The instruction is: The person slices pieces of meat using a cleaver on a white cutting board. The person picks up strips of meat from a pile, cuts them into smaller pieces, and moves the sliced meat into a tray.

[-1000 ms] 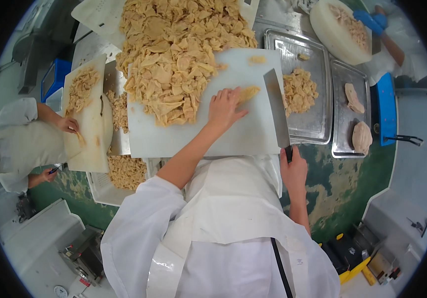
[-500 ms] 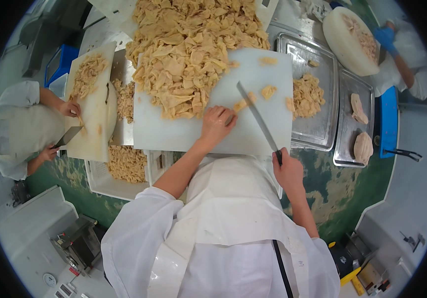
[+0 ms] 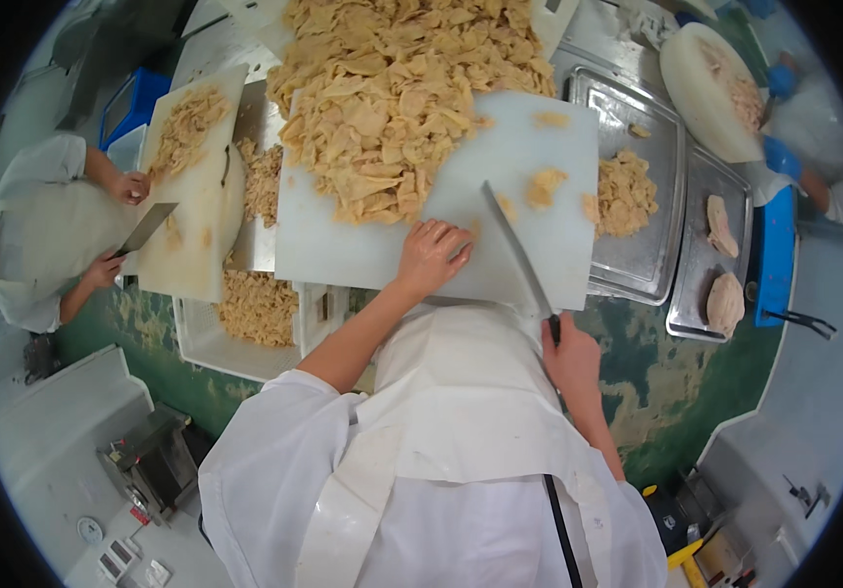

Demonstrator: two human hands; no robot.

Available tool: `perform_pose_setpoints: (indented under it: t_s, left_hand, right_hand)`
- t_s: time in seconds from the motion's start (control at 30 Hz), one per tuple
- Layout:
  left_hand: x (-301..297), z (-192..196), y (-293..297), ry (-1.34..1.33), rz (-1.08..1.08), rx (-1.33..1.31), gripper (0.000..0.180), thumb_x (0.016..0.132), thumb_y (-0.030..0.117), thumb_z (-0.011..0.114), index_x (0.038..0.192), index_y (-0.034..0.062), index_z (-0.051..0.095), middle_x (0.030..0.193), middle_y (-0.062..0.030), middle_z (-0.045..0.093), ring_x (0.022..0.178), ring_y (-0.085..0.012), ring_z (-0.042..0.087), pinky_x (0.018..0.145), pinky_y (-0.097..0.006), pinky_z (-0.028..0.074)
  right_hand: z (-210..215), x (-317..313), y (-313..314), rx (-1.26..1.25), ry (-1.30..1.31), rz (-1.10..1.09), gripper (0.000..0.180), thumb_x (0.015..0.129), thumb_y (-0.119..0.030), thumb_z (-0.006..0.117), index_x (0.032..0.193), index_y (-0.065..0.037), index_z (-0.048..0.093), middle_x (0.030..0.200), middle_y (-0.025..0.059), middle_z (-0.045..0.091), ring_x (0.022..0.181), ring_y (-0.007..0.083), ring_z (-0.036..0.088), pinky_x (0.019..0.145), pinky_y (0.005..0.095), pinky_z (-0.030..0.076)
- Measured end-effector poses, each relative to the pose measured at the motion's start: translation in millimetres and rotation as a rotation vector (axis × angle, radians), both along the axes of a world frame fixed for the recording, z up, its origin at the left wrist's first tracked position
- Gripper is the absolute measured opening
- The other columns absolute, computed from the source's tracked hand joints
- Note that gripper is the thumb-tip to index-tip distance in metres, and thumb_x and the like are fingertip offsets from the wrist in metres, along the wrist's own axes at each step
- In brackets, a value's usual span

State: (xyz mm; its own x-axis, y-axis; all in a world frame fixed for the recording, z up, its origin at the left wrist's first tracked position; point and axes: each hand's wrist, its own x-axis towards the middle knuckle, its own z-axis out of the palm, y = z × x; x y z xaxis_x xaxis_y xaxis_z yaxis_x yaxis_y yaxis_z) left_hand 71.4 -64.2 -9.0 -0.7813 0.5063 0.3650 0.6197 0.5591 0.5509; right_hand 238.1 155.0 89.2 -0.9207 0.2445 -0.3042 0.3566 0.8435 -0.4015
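My right hand (image 3: pixel 570 355) grips the black handle of a long-bladed knife (image 3: pixel 519 247), whose blade slants up and left across the white cutting board (image 3: pixel 529 269). On the same board, left of the blade, my left hand (image 3: pixel 429 259) rests with bent fingers slightly apart. A small yellowish strip (image 3: pixel 506 208) lies by the blade's left side, partly hidden. Beyond the blade is a loose yellow piece (image 3: pixel 545 188). A large heap of pale yellow pieces, like chicken skin (image 3: pixel 392 127), covers the board's far left and the space behind it.
To the right, a metal tray (image 3: pixel 627 269) holds a smaller pile (image 3: pixel 625 194); another tray (image 3: pixel 696 323) bears two pale meat pieces. At left, a co-worker's hand (image 3: pixel 104 267) holds a cleaver (image 3: pixel 151 223) over another board. Below it stands a white crate (image 3: pixel 191 343) of small pieces.
The knife and both hands have shifted only slightly. My left fingers have come away from the strip beside the blade. The co-worker's cleaver has lifted, and the whole view has tilted a little.
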Motion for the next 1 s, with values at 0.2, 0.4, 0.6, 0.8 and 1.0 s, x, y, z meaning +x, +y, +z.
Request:
perform_pose_setpoints:
  t_s: [0.2,0.4,0.6,0.8,1.0]
  left_hand:
    - [-72.6,56.2,-55.1,0.374,0.396,-0.223,0.026,0.070,0.007,0.074,0.095,0.0109,0.067,0.093,-0.0056,0.066,0.091,-0.0252,0.060,0.083,-0.041,0.046]
    - [-105.7,64.7,-77.2,0.255,0.127,-0.342,0.019,0.074,0.016,0.076,0.092,0.0100,0.073,0.090,-0.0077,0.068,0.089,-0.0265,0.064,0.086,-0.040,0.049]
    - [-76.6,55.7,54.3,0.083,0.035,-0.003,0.021,0.077,0.029,0.078,0.089,0.0122,0.074,0.077,-0.0021,0.065,0.070,-0.0214,0.065,0.066,-0.033,0.053]
    - [-42.2,12.8,130.4,0.064,-0.126,-0.149,0.044,0.072,0.033,0.081,0.107,0.0107,0.067,0.090,-0.0055,0.063,0.088,-0.0255,0.061,0.077,-0.036,0.050]
    - [-38.6,2.0,86.2,-0.039,-0.232,0.002,0.035,0.075,0.025,0.079,0.104,0.0091,0.066,0.095,-0.0065,0.063,0.092,-0.0259,0.058,0.079,-0.037,0.049]
  right_hand:
    - [14.8,-2.0,-4.1,-0.112,0.015,-0.005,0.026,0.095,-0.030,0.057,0.088,-0.006,0.055,0.064,0.0201,0.062,0.061,0.0419,0.062,0.056,0.0512,0.048]
    - [-10.1,-11.1,7.2,-0.105,-0.021,-0.188,0.032,0.096,-0.035,0.055,0.093,-0.003,0.057,0.071,0.0239,0.064,0.071,0.0474,0.062,0.062,0.0538,0.048]
    - [-9.1,-16.5,48.7,-0.033,0.041,-0.436,0.032,0.097,-0.034,0.055,0.096,-0.001,0.058,0.071,0.0229,0.064,0.073,0.0473,0.062,0.061,0.0523,0.046]
    - [-10.0,-3.6,37.9,-0.036,0.081,-0.409,0.030,0.096,-0.032,0.057,0.095,-0.002,0.058,0.070,0.0234,0.063,0.071,0.0472,0.062,0.060,0.0516,0.046]
    - [18.1,-2.6,29.3,-0.015,0.023,-0.402,0.027,0.096,-0.029,0.056,0.091,-0.003,0.056,0.064,0.0210,0.061,0.062,0.0447,0.061,0.058,0.0517,0.045]
